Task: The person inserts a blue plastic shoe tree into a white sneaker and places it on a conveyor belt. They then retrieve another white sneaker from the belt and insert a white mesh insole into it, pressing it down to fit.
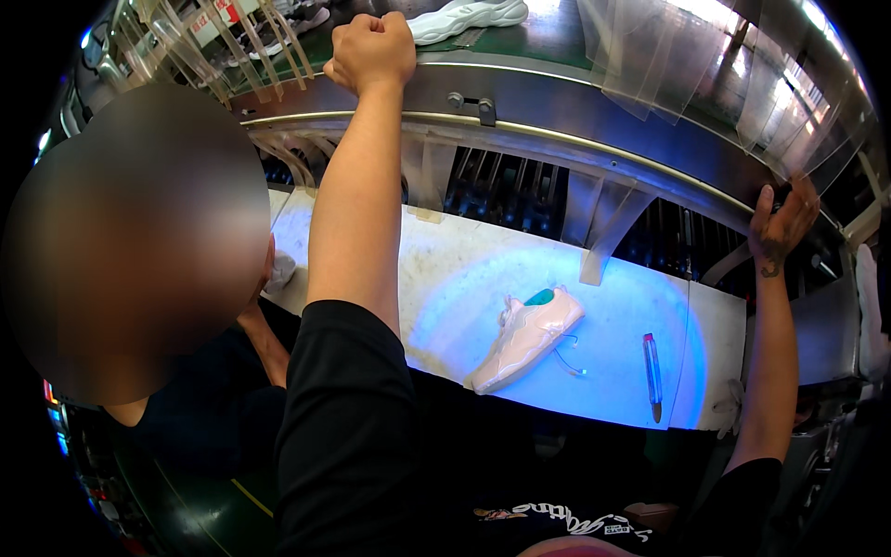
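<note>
My left hand (373, 48) is closed in a fist and rests on the metal rail (557, 102) of the upper conveyor, holding nothing that I can see. My right hand (781, 223) reaches up at the far right, fingers curled against the rail's lower edge near hanging clear plastic strips (650, 65). Below, between my arms, a pale pink shoe (527, 336) with a teal insert lies on its side on the white bench (445, 269), lit by blue light. A pen-like tool (652, 374) lies to the shoe's right.
A co-worker sits close at my left, partly under my left arm. A white sneaker (469, 16) rides the green upper belt beyond my fist. Dark slotted machinery (506, 190) runs behind the bench. A white cloth (278, 271) lies at the bench's left end.
</note>
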Tool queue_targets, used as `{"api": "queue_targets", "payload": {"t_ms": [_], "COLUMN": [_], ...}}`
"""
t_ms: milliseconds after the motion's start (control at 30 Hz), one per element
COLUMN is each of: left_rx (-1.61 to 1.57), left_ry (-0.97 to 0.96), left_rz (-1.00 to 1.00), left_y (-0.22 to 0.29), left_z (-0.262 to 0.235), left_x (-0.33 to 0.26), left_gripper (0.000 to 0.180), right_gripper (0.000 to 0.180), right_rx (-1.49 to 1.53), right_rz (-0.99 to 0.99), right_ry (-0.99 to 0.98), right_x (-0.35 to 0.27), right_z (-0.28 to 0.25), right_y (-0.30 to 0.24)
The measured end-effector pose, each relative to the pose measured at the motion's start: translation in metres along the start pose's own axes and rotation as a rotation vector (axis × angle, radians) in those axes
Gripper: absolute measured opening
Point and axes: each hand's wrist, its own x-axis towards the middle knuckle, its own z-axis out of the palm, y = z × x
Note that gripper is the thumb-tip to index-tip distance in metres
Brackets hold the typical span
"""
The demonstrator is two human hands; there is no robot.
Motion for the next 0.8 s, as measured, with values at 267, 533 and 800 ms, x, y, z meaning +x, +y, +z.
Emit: {"api": "queue_targets", "payload": {"t_ms": [267, 533, 800], "left_rx": [0.085, 0.109, 0.053], "left_ry": [0.100, 0.091, 0.066], "left_rz": [0.016, 0.002, 0.027], "left_y": [0.003, 0.003, 0.000], "left_z": [0.001, 0.001, -0.003], "left_x": [-0.001, 0.000, 0.001], "left_gripper": [0.034, 0.036, 0.035], "right_gripper": [0.055, 0.054, 0.056], "right_rx": [0.009, 0.030, -0.017], "right_rz": [-0.001, -0.011, -0.027], "right_ry": [0.025, 0.030, 0.004], "right_x": [0.000, -0.001, -0.006], "right_z": [0.003, 0.006, 0.009], "right_y": [-0.003, 0.003, 0.014]}}
